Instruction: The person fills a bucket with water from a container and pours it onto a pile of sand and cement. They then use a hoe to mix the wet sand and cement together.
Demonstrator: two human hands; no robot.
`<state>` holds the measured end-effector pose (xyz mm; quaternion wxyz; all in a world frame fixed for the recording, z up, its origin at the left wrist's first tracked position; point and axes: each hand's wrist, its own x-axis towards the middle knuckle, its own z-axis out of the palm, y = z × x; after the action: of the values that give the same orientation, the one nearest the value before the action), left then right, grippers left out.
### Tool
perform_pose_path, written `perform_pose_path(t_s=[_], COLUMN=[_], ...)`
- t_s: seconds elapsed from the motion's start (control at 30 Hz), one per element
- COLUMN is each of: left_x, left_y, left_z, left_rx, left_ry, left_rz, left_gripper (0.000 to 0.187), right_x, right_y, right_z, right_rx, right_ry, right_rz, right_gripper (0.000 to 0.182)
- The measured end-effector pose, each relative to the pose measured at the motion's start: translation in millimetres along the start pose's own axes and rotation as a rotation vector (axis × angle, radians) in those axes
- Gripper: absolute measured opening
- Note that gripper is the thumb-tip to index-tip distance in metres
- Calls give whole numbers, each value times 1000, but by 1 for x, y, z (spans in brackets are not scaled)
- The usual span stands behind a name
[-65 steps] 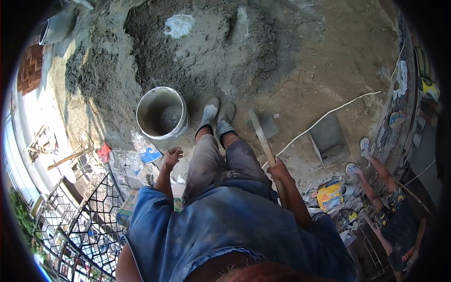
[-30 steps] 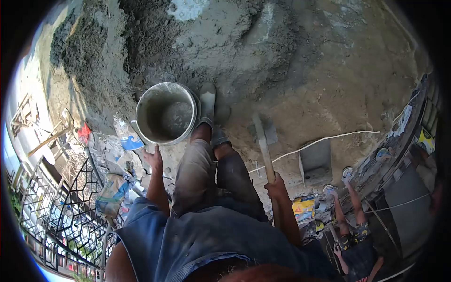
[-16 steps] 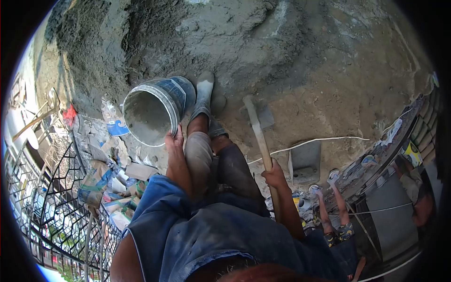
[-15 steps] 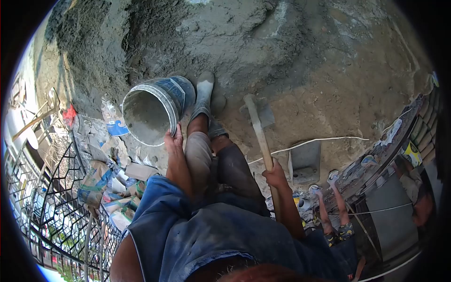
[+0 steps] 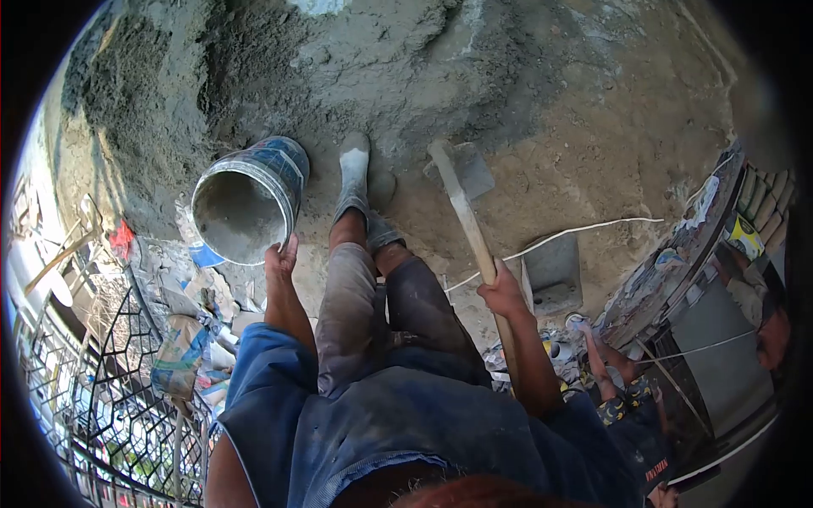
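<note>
My left hand (image 5: 282,256) grips the rim of a blue and white bucket (image 5: 291,166), which is tilted with its mouth facing me and grey residue inside. My right hand (image 5: 503,292) is wrapped round the wooden handle (image 5: 464,208) of a hoe-like tool. The tool's flat metal blade (image 5: 474,172) lies on the ground beyond, just right of my boots. One boot (image 5: 354,169), smeared with grey, stands between the bucket and the tool.
Wet grey mortar (image 5: 373,76) spreads ahead. A grey rectangular block or trough (image 5: 555,275) lies right, beside a white cord (image 5: 584,230). Torn sacks (image 5: 179,356) and a metal lattice (image 5: 102,381) are at left. Another person's legs (image 5: 603,360) show at lower right.
The bucket and my left hand have shifted left in view, with the bucket's mouth turned more towards me. My right hand still holds the handle. The other person's legs have moved.
</note>
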<state>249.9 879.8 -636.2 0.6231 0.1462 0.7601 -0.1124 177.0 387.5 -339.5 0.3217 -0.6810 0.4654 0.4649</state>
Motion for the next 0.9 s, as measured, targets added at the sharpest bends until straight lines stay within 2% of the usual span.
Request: perform_pose_path(t_s=[0.03, 0.13, 0.27, 0.33, 0.4, 0.43, 0.47, 0.5, 0.57, 0.63, 0.67, 0.73, 0.77, 0.83, 0.9], left_x=[-8, -19, -51, -97, -154, -188, -225, -249, -317, -365, -377, -380, -362, -333, -295], left_y=[4, -13, -60, -98, -137, -166, -197, -228, -285, -329, -345, -372, -379, -382, -376], left_z=[12, 19, 45, 70, 110, 124, 139, 142, 137, 127, 124, 127, 129, 163, 209], left_rx=[-45, 122, 509, 1056, 1383, 1327, 1441, 1531, 1678, 1720, 1741, 1699, 1751, 1841, 1832], left_ry=[-8, -155, 29, -169, -707, -869, -1027, -1266, -1512, -1631, -1631, -1923, -1823, -1461, -1366], left_rz=[-102, -60, 106, 368, 405, 318, 234, 138, -286, -625, -644, -667, -631, -143, 243], left_gripper=[40, 39, 38, 44, 48, 53, 53, 53, 54, 59, 59, 58, 41, 19, 14], right_x=[-2, -5, -18, -44, -65, -77, -87, -91, -97, -89, -76, -31, -2, 61, 149], right_y=[-1, 1, 10, -7, -17, -28, -37, -42, -56, -76, -85, -108, -123, -152, -156], right_z=[-1, -3, -12, -33, -48, -64, -80, -93, -125, -167, -190, -238, -259, -290, -264], right_rx=[-17, -32, 102, 318, 466, 529, 592, 686, 857, 979, 1024, 1105, 1134, 1115, 1177], right_ry=[-3, 38, 70, 58, 118, 137, 155, 209, 304, 392, 440, 416, 422, 451, 401], right_rz=[7, -33, -129, -205, -229, -179, -128, -176, -265, -375, -444, -519, -503, -507, -422], right_gripper=[62, 62, 59, 61, 56, 52, 48, 46, 41, 36, 34, 33, 24, 17, 15])
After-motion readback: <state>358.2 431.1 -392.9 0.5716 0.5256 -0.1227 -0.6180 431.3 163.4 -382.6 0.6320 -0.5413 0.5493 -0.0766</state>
